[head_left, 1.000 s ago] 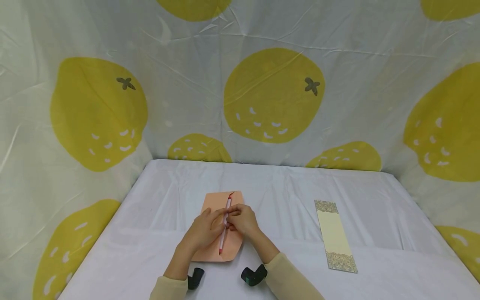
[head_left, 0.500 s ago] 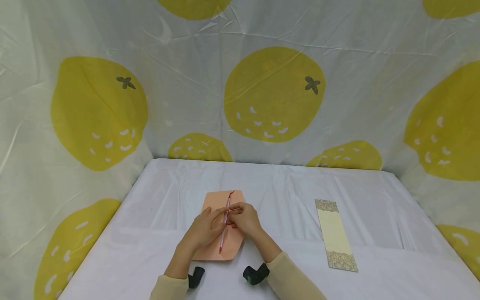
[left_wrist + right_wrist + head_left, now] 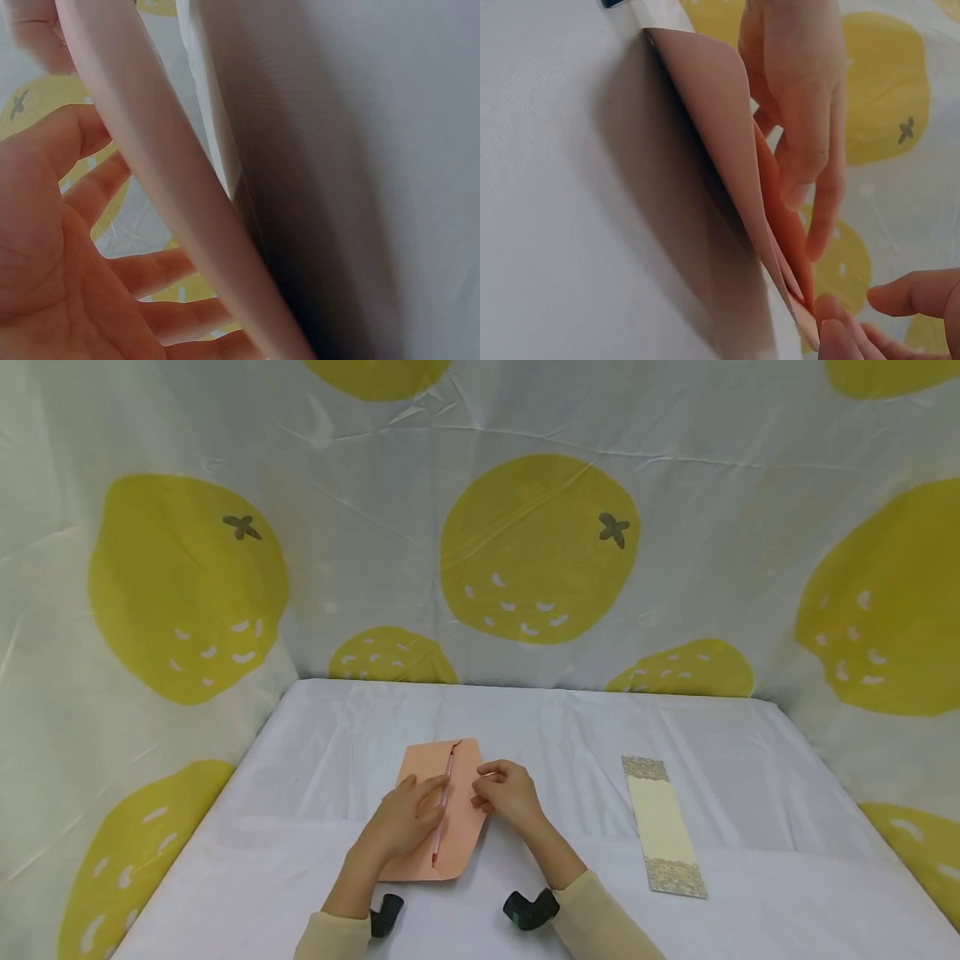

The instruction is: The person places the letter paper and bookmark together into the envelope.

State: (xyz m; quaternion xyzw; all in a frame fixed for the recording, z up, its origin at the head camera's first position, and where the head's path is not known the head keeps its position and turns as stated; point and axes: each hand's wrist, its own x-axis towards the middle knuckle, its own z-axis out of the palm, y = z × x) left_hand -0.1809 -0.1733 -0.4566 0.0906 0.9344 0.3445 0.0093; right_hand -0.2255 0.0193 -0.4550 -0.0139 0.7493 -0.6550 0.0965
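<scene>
A peach paper envelope (image 3: 467, 814) lies in the middle of the table, with a narrow white-pink strip with red ends (image 3: 438, 839) along it. My left hand (image 3: 401, 818) rests on the envelope's left part, fingers extended and tips at the strip. In the left wrist view, the fingers (image 3: 169, 270) are spread against the paper. At the envelope's right edge is my right hand (image 3: 510, 793), its fingers loosely bent. The right wrist view shows a gap between its thumb and forefinger, fingertips right at the paper's edge, and the envelope's side (image 3: 780, 255) standing slightly apart in layers.
To the right lies a long cream card (image 3: 663, 818) with patterned gold ends. A white cloth (image 3: 570, 735) covers the table, and a lemon-print curtain (image 3: 360, 543) hangs behind and at the sides. Black devices (image 3: 531, 910) sit at both wrists.
My right hand has left the strip and moved right to the envelope's edge. My left hand has stayed on the paper. The view has shifted slightly.
</scene>
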